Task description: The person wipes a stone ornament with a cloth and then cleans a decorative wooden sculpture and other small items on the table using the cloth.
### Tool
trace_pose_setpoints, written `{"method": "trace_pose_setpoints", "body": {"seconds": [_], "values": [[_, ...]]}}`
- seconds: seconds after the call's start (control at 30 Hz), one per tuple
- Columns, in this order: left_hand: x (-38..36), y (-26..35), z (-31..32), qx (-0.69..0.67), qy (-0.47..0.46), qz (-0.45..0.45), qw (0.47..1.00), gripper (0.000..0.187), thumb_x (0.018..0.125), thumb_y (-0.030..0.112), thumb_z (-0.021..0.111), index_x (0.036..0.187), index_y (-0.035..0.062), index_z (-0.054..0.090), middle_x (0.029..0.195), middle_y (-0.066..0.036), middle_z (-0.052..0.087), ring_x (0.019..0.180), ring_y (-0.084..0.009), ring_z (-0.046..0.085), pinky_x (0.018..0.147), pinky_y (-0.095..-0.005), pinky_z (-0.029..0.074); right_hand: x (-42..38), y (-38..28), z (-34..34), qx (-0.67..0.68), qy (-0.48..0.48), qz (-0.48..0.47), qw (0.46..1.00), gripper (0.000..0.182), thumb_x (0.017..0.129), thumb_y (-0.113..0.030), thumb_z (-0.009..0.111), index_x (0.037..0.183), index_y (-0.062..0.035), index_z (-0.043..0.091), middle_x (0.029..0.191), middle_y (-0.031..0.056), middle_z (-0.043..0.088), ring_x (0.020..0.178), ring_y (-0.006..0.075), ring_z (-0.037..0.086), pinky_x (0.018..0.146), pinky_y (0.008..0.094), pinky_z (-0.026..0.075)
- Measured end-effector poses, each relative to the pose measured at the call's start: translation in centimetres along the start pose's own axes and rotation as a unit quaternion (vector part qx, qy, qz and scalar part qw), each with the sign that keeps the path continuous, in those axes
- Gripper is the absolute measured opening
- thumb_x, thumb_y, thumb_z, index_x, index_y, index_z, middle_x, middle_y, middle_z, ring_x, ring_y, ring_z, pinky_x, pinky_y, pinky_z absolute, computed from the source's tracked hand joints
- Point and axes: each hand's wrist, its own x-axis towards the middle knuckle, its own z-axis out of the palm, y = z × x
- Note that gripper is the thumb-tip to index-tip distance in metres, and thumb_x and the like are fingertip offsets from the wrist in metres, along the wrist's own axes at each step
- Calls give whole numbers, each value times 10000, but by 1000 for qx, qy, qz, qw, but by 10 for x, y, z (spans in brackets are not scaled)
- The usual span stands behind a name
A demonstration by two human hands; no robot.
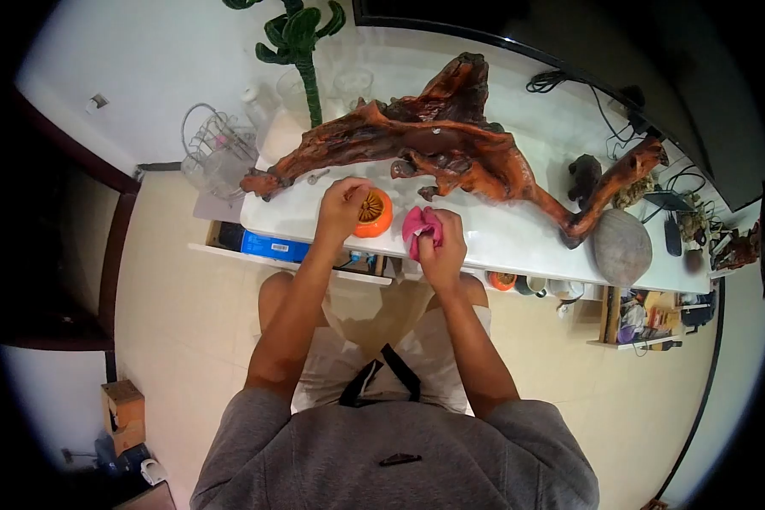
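A round orange pot (371,223) with a brown, ridged, flower-like centre sits near the front edge of the white cabinet top (518,240). My left hand (342,208) grips its left side, fingers curled over the rim. Just to the right, my right hand (447,251) is closed around a crumpled pink cloth (420,228), held over the cabinet's edge and apart from the pot. Behind both hands stretches a large reddish-brown driftwood carving (433,136). A small key-like metal piece (318,177) lies behind my left hand.
An open drawer with a blue box (274,246) juts out below my left arm. A second orange pot (501,280) and cups stand lower right, beside another open drawer (646,319). A grey stone (622,247), green plant (302,42), wire rack (217,140) and television (569,34) surround the carving.
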Motion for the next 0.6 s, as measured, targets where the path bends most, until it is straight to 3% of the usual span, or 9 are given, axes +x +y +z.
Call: {"method": "trace_pose_setpoints", "body": {"seconds": [0.1,0.2,0.3,0.4,0.6], "values": [[-2,10,1,-25,4,-16,1000,182,1014,99,542,1070,-9,678,976,-71,679,963,-142,610,878,-258,468,0,1,1,-7,1,-5,1000,362,756,-5,586,1115,-22,625,1100,172,636,1002,349,638,878,394,519],[-8,44,7,109,80,129,982,197,999,116,548,1087,4,683,1078,-114,679,1054,-226,617,943,-305,466,0,2,0,-5,0,-4,1000,364,752,-19,610,1116,-32,625,1101,170,638,994,350,642,866,399,525],[-14,45,12,242,25,238,940,183,941,165,606,1043,47,701,1152,-129,669,1119,-328,597,966,-395,474,0,1,-2,-4,-3,-8,1000,365,753,-20,607,1117,-32,624,1107,172,638,999,349,640,870,398,523],[-17,39,11,324,-9,245,914,209,892,194,638,1050,71,700,1175,-93,664,1120,-312,593,958,-417,481,0,3,0,5,-6,-7,1000,367,751,-17,602,1118,-31,623,1109,175,636,1009,351,636,880,399,519],[-20,37,16,349,5,246,904,212,861,200,658,1047,109,701,1128,-75,660,1079,-297,591,932,-428,485,-1,1,-1,11,-6,-7,1000,371,750,-18,592,1120,-27,620,1100,178,633,1013,357,630,890,406,512]]}}
